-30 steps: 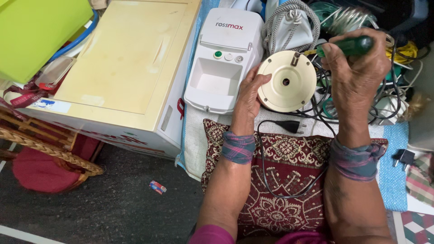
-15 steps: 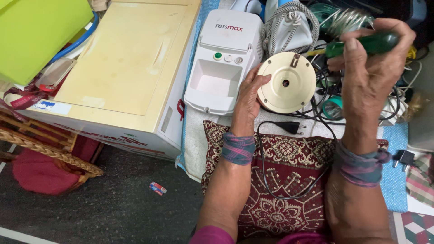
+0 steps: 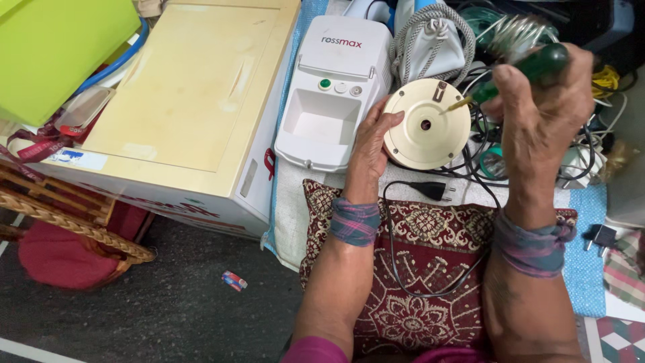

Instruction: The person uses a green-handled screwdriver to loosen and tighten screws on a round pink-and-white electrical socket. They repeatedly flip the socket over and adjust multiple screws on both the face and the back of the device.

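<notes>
Left hand (image 3: 373, 138) clamped cream round disc (image 3: 426, 124) against patterned cushion's (image 3: 410, 269) far edge. Right hand (image 3: 544, 101) closed on green-handled screwdriver (image 3: 517, 75), tip near disc rim. I judged slip risk: tip could skid, striking left fingers.

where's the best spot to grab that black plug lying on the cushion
Probably the black plug by its flat-sided body, coming from above with fingers on its near and far sides. It lies flat on the patterned cushion, pins pointing right and cord trailing left, so both ends are poor grips.
</notes>
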